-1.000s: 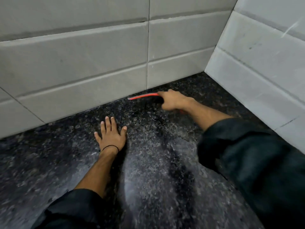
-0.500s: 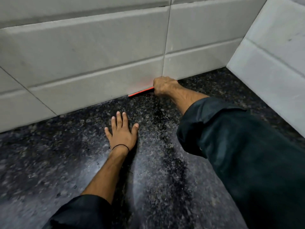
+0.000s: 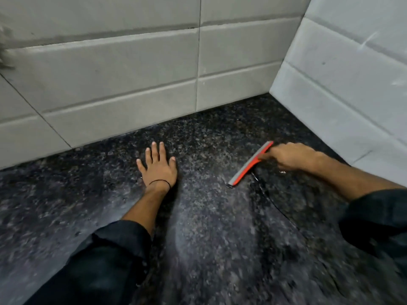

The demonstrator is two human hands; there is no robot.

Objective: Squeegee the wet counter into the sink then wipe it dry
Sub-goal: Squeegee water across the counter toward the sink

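Gripping the red squeegee point(image 3: 251, 164) with the right hand point(image 3: 293, 155), blade angled down onto the wet, dark speckled counter point(image 3: 209, 227), near the right tiled wall point(image 3: 352, 89). Pressing the left hand point(image 3: 159, 167) flat, fingers spread, holding nothing, well apart from the squeegee.

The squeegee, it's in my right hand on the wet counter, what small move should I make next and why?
Probably keep pulling the squeegee toward you in the right hand. Its blade lies on the dark counter, away from the back wall tiles, and a thin line of water trails from it. No sink is in view, so aim toward wherever it lies. The left hand rests flat, bracing you.
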